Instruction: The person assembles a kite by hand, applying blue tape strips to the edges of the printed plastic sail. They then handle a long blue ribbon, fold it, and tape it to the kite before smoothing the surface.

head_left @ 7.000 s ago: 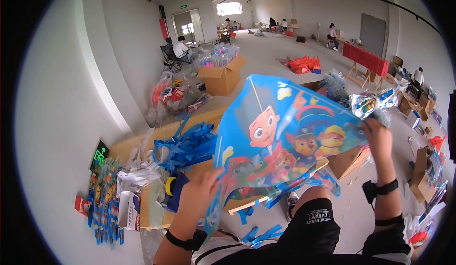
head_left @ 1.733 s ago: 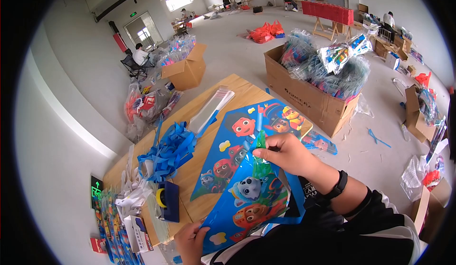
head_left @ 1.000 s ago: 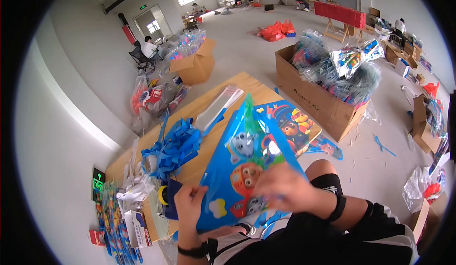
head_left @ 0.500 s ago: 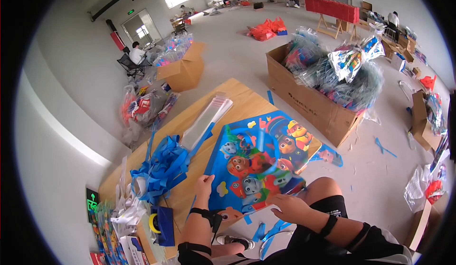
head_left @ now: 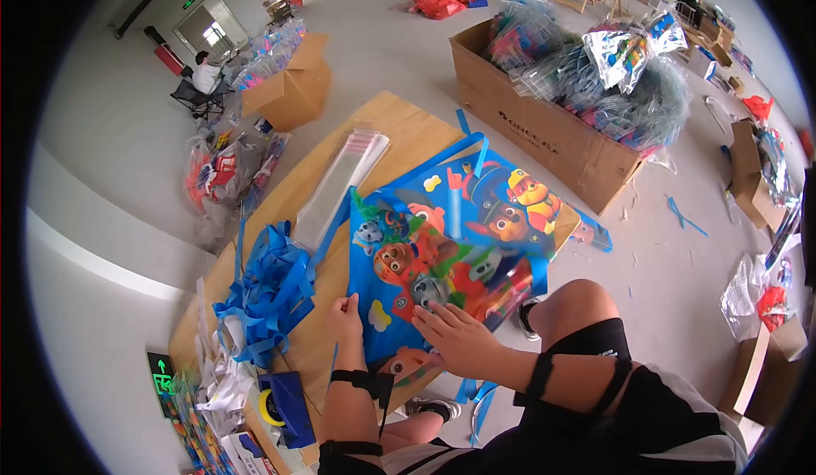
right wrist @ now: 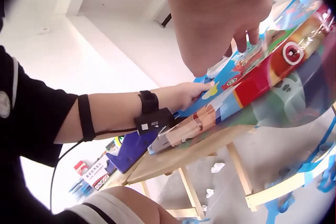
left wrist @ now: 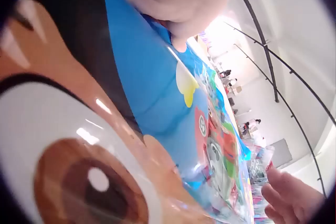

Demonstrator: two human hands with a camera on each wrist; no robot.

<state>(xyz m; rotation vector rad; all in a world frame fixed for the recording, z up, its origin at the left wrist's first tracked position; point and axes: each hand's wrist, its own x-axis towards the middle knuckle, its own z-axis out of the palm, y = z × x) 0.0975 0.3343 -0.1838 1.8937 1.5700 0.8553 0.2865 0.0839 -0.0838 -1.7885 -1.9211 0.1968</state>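
A blue plastic kite [head_left: 379, 315] printed with cartoon dogs lies folded on the table, over another printed kite [head_left: 537, 187]. At its left edge my left hand [head_left: 347, 318] pinches the film between thumb and curled fingers. The left wrist view shows that thumb [left wrist: 179, 43] close on the edge, with a large printed eye near the camera. My right hand [head_left: 455, 335] rests on the near part of the kite, fingers extended and spread. In the right wrist view the kite's near side [right wrist: 283, 103] bulges over the table edge. A blue ribbon [head_left: 442, 155] lies along the far side.
On the wooden table [head_left: 393, 118] lie a stack of clear sleeves [head_left: 333, 187], a heap of blue ribbon [head_left: 270, 292] and white strips [head_left: 223, 373]. A blue tape dispenser [head_left: 293, 411] stands near left. Beyond the table is a carton [head_left: 544, 145] full of wrapped goods.
Earlier both hands held the kite up; it then came down folded onto the table. My right hand has gone from gripping to lying flat on it, and the loose ribbon now lies farther away.
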